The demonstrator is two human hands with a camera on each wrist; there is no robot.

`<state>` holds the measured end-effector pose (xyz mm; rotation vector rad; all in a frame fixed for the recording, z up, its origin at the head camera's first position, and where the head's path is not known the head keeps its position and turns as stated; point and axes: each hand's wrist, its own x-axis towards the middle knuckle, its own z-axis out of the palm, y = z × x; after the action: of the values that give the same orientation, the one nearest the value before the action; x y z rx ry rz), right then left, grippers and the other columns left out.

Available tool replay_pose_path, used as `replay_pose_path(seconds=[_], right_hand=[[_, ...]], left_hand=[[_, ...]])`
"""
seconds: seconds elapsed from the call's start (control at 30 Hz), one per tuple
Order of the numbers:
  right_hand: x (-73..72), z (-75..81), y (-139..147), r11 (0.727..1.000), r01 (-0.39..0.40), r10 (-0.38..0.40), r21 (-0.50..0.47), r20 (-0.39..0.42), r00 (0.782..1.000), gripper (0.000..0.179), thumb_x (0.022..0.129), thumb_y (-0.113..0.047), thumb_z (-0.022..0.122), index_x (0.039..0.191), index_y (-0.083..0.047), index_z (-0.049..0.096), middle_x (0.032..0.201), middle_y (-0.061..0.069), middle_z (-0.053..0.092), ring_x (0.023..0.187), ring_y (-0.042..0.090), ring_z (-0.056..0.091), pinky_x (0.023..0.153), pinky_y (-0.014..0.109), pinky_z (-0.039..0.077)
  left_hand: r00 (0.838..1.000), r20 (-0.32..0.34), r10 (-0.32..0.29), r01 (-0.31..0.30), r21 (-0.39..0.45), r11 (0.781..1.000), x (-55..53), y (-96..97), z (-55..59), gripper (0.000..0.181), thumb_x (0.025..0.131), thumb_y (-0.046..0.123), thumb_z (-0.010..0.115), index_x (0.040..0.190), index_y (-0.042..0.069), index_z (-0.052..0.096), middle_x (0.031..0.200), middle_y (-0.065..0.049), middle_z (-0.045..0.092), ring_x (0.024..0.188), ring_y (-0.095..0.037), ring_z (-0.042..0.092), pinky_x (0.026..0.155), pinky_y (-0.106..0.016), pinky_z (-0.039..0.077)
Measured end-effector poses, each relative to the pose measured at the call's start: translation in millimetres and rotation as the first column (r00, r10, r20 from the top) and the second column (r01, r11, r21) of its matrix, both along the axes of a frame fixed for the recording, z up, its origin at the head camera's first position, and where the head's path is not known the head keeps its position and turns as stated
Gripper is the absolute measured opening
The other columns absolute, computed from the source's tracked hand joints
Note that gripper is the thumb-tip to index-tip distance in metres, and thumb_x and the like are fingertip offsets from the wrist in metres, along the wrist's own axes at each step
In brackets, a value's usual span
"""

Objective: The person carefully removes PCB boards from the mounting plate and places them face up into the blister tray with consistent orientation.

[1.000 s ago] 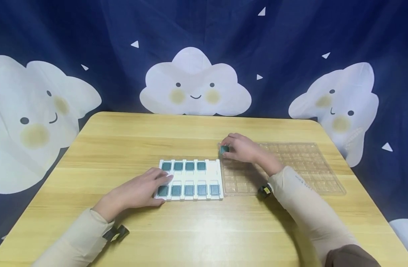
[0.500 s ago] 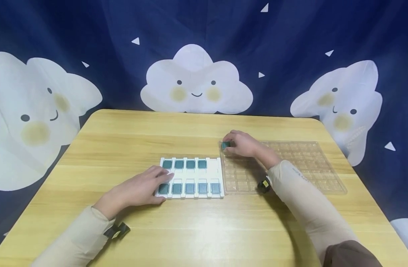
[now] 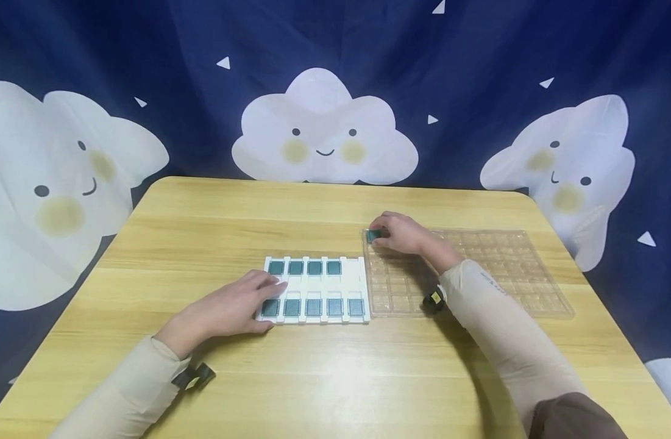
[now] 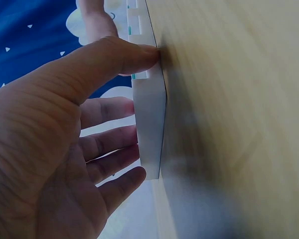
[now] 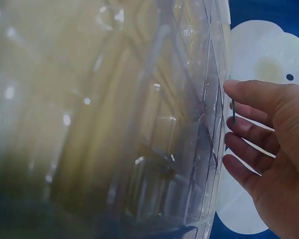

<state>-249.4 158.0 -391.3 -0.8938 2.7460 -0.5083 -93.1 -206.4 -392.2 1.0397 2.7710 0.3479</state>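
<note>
My right hand (image 3: pixel 403 233) pinches a small green square chip (image 3: pixel 373 236) between thumb and fingertips, at the far left corner of the clear plastic compartment tray (image 3: pixel 398 286). In the right wrist view the chip (image 5: pixel 233 112) shows edge-on as a thin green strip. My left hand (image 3: pixel 233 305) rests on the left end of a white slotted tray (image 3: pixel 313 285), fingers spread and loosely bent. In the left wrist view the thumb touches the white tray's side (image 4: pixel 149 119) and the fingertips reach its end. Green chips fill its slots, except the far right one, which shows bare white.
Both trays lie side by side on a wooden table (image 3: pixel 324 378), the white one left of the clear one. A dark blue curtain (image 3: pixel 335 36) with smiling clouds hangs behind the table's far edge. My right forearm (image 3: pixel 494 317) crosses over the clear tray.
The right hand shifts slightly with the chip at the clear tray's far left corner and lowers it there. The left hand stays on the white tray. The head view tilts a little.
</note>
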Motion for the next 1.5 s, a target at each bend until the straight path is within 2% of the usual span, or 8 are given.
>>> replay_pose_path(seconds=[0.17,0.37,0.67,0.8,1.17,1.5], right_hand=[[-0.2,-1.2,0.7,1.000,0.016,-0.016,-0.018,0.043,0.999,0.036,0.089,-0.022,0.073,0.121,-0.005,0.066,0.105,0.006,0.060,0.094,0.023,0.056,0.088,0.040,0.049],[0.3,-0.3,3.0,1.000,0.007,-0.007,-0.016,0.012,1.000,0.036,0.089,-0.022,0.072,0.121,-0.006,0.066,0.106,0.005,0.060,0.095,0.023,0.057,0.090,0.041,0.049],[5.4,5.6,3.9,1.000,-0.011,0.011,-0.014,-0.023,1.000,0.039,0.092,-0.026,0.070,0.125,-0.005,0.064,0.119,0.011,0.061,0.111,0.028,0.056,0.100,0.044,0.044],[11.1,11.3,2.2,1.000,-0.017,0.017,-0.021,-0.018,1.000,0.041,0.092,-0.027,0.069,0.127,-0.006,0.063,0.125,0.011,0.059,0.118,0.030,0.054,0.105,0.046,0.040],[42.2,16.5,-5.7,0.994,-0.058,0.055,-0.091,-0.029,0.998,0.042,0.092,-0.030,0.070,0.126,-0.007,0.064,0.127,0.011,0.060,0.119,0.030,0.054,0.104,0.046,0.043],[69.7,16.0,-4.5,0.987,-0.092,0.084,-0.135,-0.066,0.994,0.044,0.089,-0.029,0.072,0.127,-0.007,0.063,0.128,0.007,0.061,0.122,0.027,0.053,0.106,0.046,0.041]], left_hand=[[1.000,0.021,0.011,-0.010,-0.015,1.000,-0.4,-0.9,-0.1,0.074,0.083,0.040,0.075,0.143,0.005,0.049,0.135,-0.012,0.050,0.123,-0.026,0.046,0.106,-0.042,0.042],[1.000,0.021,0.008,-0.008,-0.009,1.000,-1.8,0.5,2.3,0.074,0.084,0.040,0.075,0.143,0.004,0.049,0.135,-0.013,0.050,0.122,-0.026,0.047,0.105,-0.042,0.043],[1.000,0.005,-0.001,0.001,-0.012,1.000,-5.0,2.7,3.3,0.074,0.083,0.039,0.075,0.143,0.004,0.049,0.134,-0.013,0.051,0.122,-0.026,0.047,0.105,-0.042,0.043],[1.000,0.017,0.008,-0.007,-0.011,1.000,-5.4,3.3,3.7,0.074,0.084,0.040,0.074,0.143,0.004,0.049,0.135,-0.013,0.050,0.122,-0.026,0.047,0.105,-0.041,0.043],[1.000,0.022,0.005,-0.004,-0.018,1.000,-4.5,0.3,0.9,0.076,0.084,0.042,0.074,0.144,0.004,0.048,0.137,-0.014,0.050,0.126,-0.029,0.044,0.108,-0.043,0.040],[1.000,-0.023,-0.010,0.009,-0.008,1.000,-5.8,-1.2,-2.0,0.074,0.085,0.040,0.074,0.143,0.002,0.048,0.138,-0.016,0.049,0.129,-0.032,0.044,0.109,-0.046,0.038]])
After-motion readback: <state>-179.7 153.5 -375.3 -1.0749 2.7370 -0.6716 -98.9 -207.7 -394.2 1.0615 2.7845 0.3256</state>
